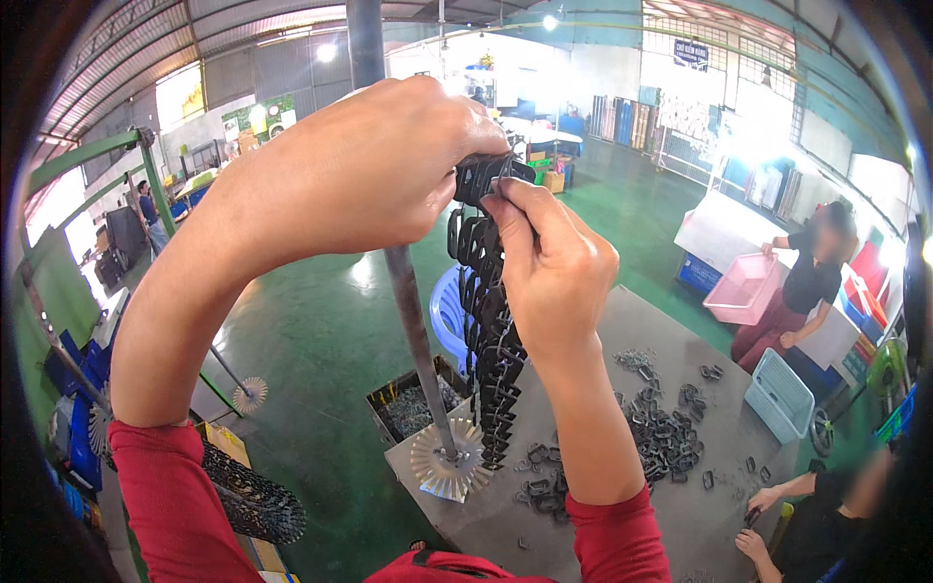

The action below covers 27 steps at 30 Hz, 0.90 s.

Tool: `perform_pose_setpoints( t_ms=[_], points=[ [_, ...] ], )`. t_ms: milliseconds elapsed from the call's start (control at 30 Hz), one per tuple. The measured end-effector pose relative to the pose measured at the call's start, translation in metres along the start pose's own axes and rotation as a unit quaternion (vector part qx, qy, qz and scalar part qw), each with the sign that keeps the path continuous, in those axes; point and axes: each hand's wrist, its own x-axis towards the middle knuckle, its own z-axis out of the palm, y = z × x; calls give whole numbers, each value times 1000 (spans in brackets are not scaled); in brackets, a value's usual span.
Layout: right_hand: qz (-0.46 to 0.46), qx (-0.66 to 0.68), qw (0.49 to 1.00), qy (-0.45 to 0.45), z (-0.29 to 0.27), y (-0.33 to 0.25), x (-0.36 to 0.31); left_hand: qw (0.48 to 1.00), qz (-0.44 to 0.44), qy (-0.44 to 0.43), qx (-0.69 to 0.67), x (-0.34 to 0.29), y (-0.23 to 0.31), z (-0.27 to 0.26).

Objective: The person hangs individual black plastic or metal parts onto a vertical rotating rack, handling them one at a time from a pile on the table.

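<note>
Both hands are raised in front of me at a thick bunch of small black oblong loop-shaped clips [491,340], which hangs in long strands below them. My left hand [418,160] reaches across from the left, its fingers closed around the top of the bunch. Thumb and forefinger of my right hand [554,243] pinch the edge of a black clip at the top, close to the left fingertips. Behind the hands stands a grey metal pole [408,301], with a slotted round disc [449,462] at its foot. Parts of the left fingers are hidden.
On the grey table [622,330] lies a loose pile of black clips [666,432] with small metal bits. A bin of metal pieces [413,398] stands beside it. One co-worker [836,510] handles clips at the right; another person [816,262] holds a pink basket [746,289]. More clips [253,500] hang lower left.
</note>
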Motion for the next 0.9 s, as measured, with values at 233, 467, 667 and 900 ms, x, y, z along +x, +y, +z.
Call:
perform_pose_setpoints(
  t_ms=[233,467,667,900],
  points=[
    [287,557,746,-225,-23,41,9,1000,-18,18,9,-2,1,2],
    [348,364,861,-66,-101,141,-6,998,33,41,-47,-9,-23,7],
    [376,-150,911,-76,-230,265,-78,986,73,60,-135,-13,-29,5],
    [208,-137,963,-109,-143,158,-40,995,77,15,-54,-3,-18,0]
  ],
)
